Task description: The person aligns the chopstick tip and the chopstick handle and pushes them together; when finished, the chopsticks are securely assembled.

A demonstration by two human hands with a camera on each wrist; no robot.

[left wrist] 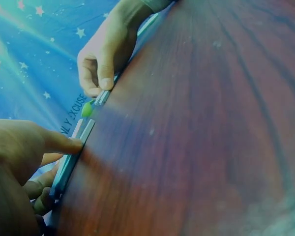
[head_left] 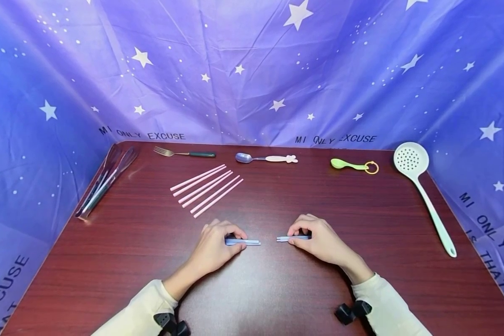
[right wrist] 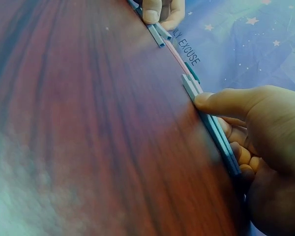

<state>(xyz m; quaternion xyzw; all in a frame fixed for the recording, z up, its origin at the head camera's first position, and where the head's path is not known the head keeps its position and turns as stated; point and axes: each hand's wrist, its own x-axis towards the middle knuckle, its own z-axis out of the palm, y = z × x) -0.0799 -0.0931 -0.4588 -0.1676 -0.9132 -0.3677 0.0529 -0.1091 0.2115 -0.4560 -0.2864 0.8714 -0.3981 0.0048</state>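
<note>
Near the middle of the table, my left hand (head_left: 216,245) pinches a small bundle of light-blue straws (head_left: 252,242) between thumb and fingers. Across a short gap, my right hand (head_left: 321,240) grips another bundle of light-blue straws (head_left: 283,239). The two bundles lie low over the tabletop, roughly in line, their free ends facing each other without touching. In the left wrist view the left straws (left wrist: 69,164) run back under the palm; the right straws (right wrist: 214,125) do likewise in the right wrist view. Fingers hide part of each bundle, so an exact count cannot be told.
Several pink straws (head_left: 219,198) lie slanted beyond my left hand. Along the back are a fork (head_left: 202,154), a spoon (head_left: 273,159) and a green measuring spoon (head_left: 353,165). Tongs (head_left: 102,186) lie at the left edge, a slotted skimmer (head_left: 431,210) at the right. Starry cloth (head_left: 252,107) surrounds the table.
</note>
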